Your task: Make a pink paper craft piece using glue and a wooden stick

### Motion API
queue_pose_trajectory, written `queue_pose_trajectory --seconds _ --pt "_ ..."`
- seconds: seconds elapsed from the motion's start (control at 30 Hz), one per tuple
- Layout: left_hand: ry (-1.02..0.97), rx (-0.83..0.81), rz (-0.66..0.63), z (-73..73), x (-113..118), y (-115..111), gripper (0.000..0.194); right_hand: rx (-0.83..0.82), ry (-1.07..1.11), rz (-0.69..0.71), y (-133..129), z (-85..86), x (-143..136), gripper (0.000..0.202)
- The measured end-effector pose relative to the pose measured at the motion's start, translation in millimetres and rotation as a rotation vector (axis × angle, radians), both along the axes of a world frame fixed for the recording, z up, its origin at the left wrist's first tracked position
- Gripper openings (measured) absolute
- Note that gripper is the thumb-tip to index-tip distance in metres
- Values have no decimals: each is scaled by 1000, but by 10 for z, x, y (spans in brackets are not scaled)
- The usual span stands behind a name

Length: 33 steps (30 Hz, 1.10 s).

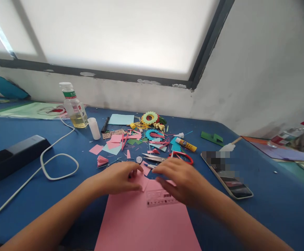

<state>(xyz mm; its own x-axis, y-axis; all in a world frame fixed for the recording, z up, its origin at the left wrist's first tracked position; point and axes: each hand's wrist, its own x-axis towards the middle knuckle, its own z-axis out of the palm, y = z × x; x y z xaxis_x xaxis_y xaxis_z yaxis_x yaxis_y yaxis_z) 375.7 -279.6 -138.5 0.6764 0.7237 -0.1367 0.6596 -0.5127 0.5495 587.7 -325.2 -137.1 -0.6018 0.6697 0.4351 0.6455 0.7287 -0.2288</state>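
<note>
A large pink sheet of paper (146, 223) lies on the table in front of me. At its far left edge my left hand (119, 177) curls round a small piece of pink paper (142, 182), thumb and fingers at its sides. My right hand (180, 177) hovers over the right part of the sheet, fingers stretched and a little apart, with nothing seen in them. Partly under that hand lies a clear ruler (158, 198). A pen (149, 166) is just beyond the right fingertips, and red-handled scissors (185, 157) lie behind the hand.
Paper scraps (115, 141), a glue stick (186, 144) and a light blue pad (121, 119) lie behind the hands. A phone (226, 174) is at the right. Leftward are a bottle (75, 108), a white tube (94, 129), a white cable (43, 164) and a black box (16, 153).
</note>
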Motion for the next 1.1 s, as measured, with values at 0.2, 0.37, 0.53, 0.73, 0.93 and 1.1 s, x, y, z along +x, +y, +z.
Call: queue_pose_trajectory --seconds 0.2,0.37,0.53,0.73,0.93,1.1 --pt "40 28 -4 -51 16 -3 40 -142 -74 38 75 -375 -109 11" --pt "8 54 -29 -84 21 10 21 -215 13 0 23 -393 -71 19" --pt "-72 83 -43 -106 37 17 18 -261 164 -107 12 -407 -111 17" --pt "-245 82 -47 -96 84 0 19 -367 385 -154 0 -359 -115 14" --pt "-625 3 10 -76 109 -32 11 -300 572 -192 -10 -302 -118 11" --pt "-792 -233 177 -87 129 -45 18 -196 630 -194 -30 -302 -108 10"
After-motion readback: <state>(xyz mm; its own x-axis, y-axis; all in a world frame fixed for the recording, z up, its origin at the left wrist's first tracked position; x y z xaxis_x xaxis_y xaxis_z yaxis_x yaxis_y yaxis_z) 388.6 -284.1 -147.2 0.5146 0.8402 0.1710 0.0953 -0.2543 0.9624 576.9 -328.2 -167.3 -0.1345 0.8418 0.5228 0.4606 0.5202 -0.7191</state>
